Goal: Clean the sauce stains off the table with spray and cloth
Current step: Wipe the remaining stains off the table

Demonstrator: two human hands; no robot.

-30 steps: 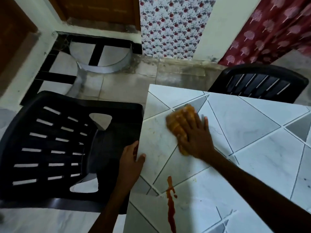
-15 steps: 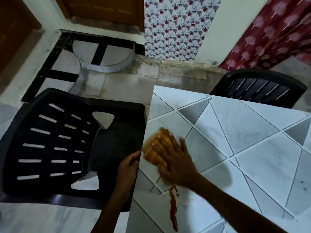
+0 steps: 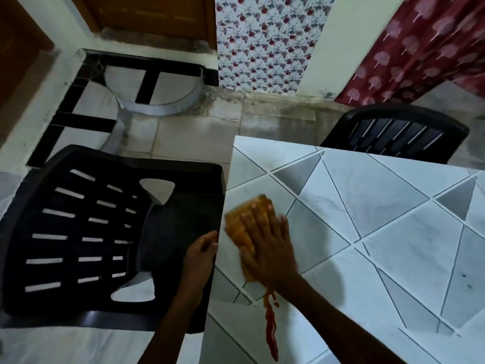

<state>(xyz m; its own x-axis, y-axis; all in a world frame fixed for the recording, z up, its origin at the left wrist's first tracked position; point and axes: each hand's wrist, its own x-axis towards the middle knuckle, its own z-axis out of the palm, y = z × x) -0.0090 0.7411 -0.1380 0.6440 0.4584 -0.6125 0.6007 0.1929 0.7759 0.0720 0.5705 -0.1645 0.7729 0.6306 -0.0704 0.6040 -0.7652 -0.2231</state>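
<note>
Fingers point(image 3: 256, 219) straight, slightly apart: right hand point(image 3: 265, 248) presses one orange cloth point(image 3: 237, 228) flat on table point(image 3: 393, 232), near its left edge. The left hand point(image 3: 200, 254) fingers curl over that edge. One red stain point(image 3: 270, 329) just beside cloth. Two black chairs: left chair point(image 3: 78, 232), far chair point(image 3: 393, 132).

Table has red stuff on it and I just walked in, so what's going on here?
A person is wiping the tiled table with an orange cloth, pressed flat under the right hand near the table's left edge. The left hand holds that edge. A red sauce streak lies just nearer than the cloth, not yet wiped. A black chair stands beside the table. No spray bottle is in view.
</note>
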